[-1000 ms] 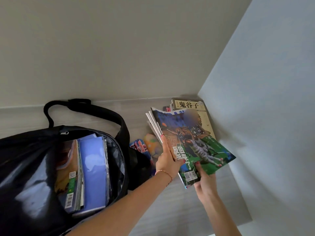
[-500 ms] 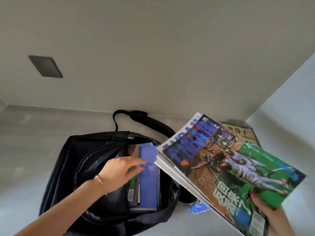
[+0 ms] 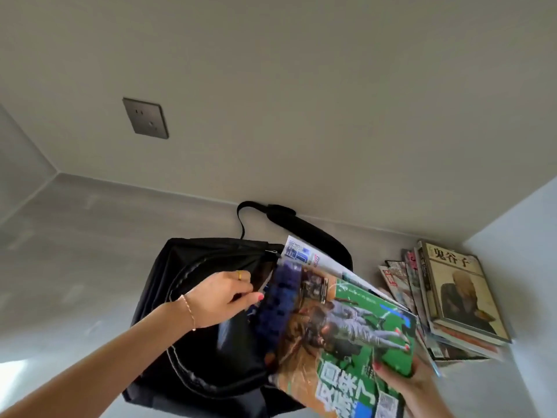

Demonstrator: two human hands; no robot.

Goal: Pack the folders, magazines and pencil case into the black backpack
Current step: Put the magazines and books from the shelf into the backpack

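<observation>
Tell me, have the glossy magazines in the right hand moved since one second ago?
Yes. The glossy magazines moved left, from above the book stack to over the black backpack.

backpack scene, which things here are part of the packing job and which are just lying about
Part of the job:
- black backpack, open
- magazines held by the right hand
- left hand at the backpack opening
- stack of magazines and books on the right, perhaps still to pack

Just lying about:
- wall socket
</observation>
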